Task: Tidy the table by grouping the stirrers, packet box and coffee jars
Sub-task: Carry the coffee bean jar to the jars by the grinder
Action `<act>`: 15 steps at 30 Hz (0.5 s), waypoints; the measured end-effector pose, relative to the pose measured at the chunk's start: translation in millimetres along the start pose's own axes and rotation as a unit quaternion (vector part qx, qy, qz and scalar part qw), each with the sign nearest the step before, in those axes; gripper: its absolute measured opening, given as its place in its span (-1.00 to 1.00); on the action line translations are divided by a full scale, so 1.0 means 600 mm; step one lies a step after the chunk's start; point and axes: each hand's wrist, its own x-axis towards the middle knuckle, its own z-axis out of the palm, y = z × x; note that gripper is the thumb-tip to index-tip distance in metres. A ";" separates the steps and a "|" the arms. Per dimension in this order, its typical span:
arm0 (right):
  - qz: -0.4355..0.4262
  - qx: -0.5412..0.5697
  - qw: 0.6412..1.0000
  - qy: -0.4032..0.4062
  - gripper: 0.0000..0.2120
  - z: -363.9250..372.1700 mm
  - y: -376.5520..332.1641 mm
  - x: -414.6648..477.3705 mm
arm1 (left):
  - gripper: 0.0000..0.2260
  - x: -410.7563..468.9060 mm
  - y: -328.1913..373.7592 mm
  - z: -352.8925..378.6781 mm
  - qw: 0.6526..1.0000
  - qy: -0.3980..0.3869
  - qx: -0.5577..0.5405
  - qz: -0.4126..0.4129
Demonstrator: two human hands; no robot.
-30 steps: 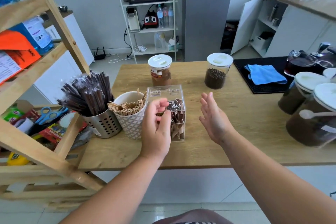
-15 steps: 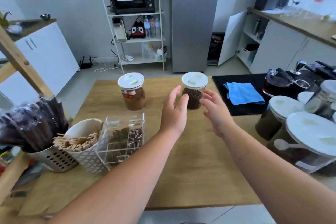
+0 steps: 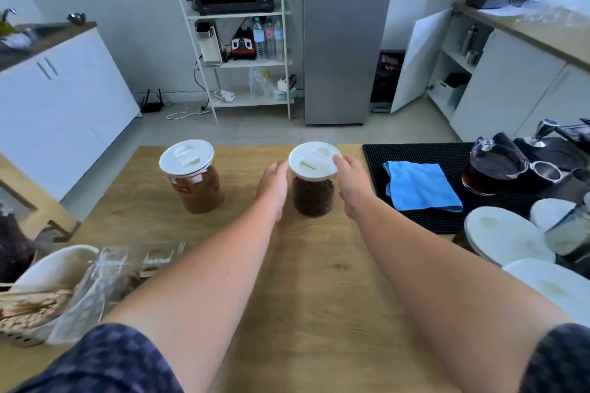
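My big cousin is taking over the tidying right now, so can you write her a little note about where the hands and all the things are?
Left hand: open, against the left side of the coffee bean jar.
Right hand: open, against its right side, fingertips at the white lid. Jar not lifted; it stands on the table.
Ground coffee jar: stands apart, far left.
Clear packet box and stirrer cup: together at the near left edge.
Done: stirrers and box grouped.
Left: bring both jars over to them.
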 end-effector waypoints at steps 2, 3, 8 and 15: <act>0.008 -0.003 1.000 -0.013 -0.46 0.000 0.001 0.009 | -0.54 0.029 -0.008 0.007 0.999 -0.013 -0.021 -0.026; 0.011 -0.006 1.000 -0.019 -0.49 0.000 0.002 0.012 | -0.52 0.043 -0.015 0.010 0.999 -0.016 -0.027 -0.036; 0.012 -0.018 0.999 -0.045 -0.61 0.003 0.007 0.014 | -0.57 0.050 -0.018 0.025 0.996 -0.040 -0.061 -0.051; -0.006 -0.029 0.999 -0.030 -0.62 -0.004 -0.004 -0.013 | -0.74 0.023 -0.003 0.038 0.996 -0.030 -0.068 -0.045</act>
